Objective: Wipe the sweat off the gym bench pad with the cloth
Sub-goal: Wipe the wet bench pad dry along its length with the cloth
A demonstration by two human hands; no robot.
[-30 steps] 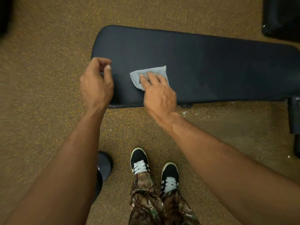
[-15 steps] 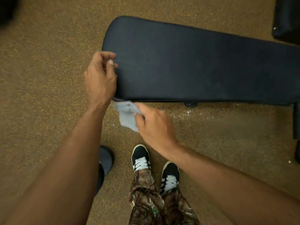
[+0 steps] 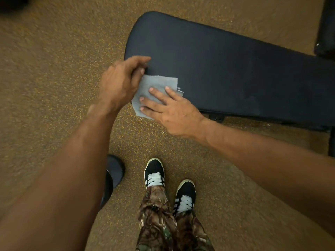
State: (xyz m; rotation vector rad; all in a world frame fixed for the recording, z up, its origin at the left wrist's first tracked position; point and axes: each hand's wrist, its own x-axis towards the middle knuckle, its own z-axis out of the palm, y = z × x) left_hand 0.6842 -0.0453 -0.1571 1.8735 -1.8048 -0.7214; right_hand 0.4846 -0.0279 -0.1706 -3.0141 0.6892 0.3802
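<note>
A long dark blue bench pad (image 3: 226,69) runs from the upper middle to the right edge. A light grey cloth (image 3: 157,84) lies over the pad's near left corner, part of it hanging past the edge. My right hand (image 3: 172,111) presses flat on the cloth with straight, spread fingers. My left hand (image 3: 121,82) is at the cloth's left edge, fingers curled, and seems to pinch the cloth; motion blur hides the exact grip.
Speckled brown rubber floor (image 3: 54,87) lies all round. My two black-and-white shoes (image 3: 155,173) stand below the bench. A dark rounded object (image 3: 114,171) sits on the floor by my left arm. Black equipment (image 3: 326,28) stands at the upper right; bench frame parts (image 3: 331,142) at right.
The cloth, held off the near edge of the pad half a second ago, is back on the pad's corner under my flat right hand. My left hand has moved onto the cloth's edge.
</note>
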